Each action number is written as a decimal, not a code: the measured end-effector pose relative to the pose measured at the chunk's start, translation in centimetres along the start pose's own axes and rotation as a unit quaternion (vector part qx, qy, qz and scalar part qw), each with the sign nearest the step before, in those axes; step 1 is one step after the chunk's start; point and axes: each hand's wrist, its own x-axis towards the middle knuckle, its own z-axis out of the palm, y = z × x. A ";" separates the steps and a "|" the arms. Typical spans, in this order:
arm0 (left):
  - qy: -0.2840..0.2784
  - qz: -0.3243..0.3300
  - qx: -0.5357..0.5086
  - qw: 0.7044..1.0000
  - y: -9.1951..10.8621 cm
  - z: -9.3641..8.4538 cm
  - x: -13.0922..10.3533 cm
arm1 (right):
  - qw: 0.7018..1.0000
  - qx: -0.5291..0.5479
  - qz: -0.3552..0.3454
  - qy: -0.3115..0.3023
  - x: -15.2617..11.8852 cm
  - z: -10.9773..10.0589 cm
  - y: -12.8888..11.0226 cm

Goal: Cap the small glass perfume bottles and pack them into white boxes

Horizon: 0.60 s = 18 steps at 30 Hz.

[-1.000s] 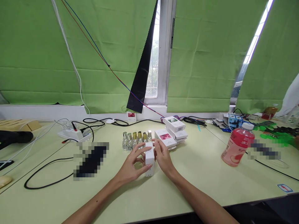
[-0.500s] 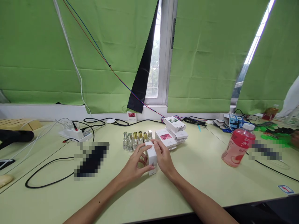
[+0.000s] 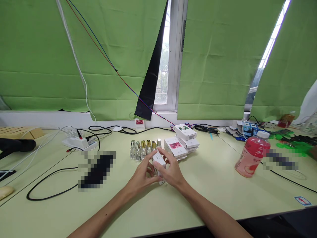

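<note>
Between my hands, just above or on the table, is a small white box with fine print. My left hand grips it from the left, fingertips at its far top edge and thumb low on its near side. My right hand closes on it from the right, with the thumb lying across its top face. The box leans slightly; its lower part is mostly covered by fingers. Right behind it stand several small glass bottles with gold and silver caps. To their right lies a stack of flat white boxes with pictures on them.
A bottle of pink drink stands on the right. On the left are a power strip, a blurred dark device and looping cables. Another small box leans at the wall below the green curtains.
My right thumb has moved onto the top of the white box, and the box has tilted a little. My left hand keeps nearly the same hold.
</note>
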 end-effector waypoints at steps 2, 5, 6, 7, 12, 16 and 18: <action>0.005 -0.011 -0.010 1.000 0.2 0.0 0.0 | 1.000 -0.011 -0.003 -0.005 -0.1 0.0 -0.1; 0.014 -0.023 -0.024 0.999 0.2 0.0 0.1 | 1.000 -0.029 -0.007 -0.008 -0.1 0.0 -0.4; 0.017 -0.025 -0.028 0.999 0.2 0.1 0.1 | 0.999 -0.034 -0.010 -0.007 -0.1 0.0 -0.5; 0.019 -0.028 -0.032 0.999 0.0 0.1 0.1 | 0.999 -0.037 -0.015 -0.004 -0.1 0.1 -0.5; 0.019 -0.049 -0.024 0.998 -0.6 0.2 0.3 | 0.998 -0.047 -0.044 0.019 0.0 0.3 -0.2; 0.009 -0.058 -0.014 0.998 -0.5 0.1 0.4 | 0.997 -0.056 -0.053 0.030 0.1 0.4 0.0; 0.003 -0.058 -0.006 0.998 -0.3 0.1 0.4 | 0.996 -0.056 -0.063 0.032 0.1 0.3 0.1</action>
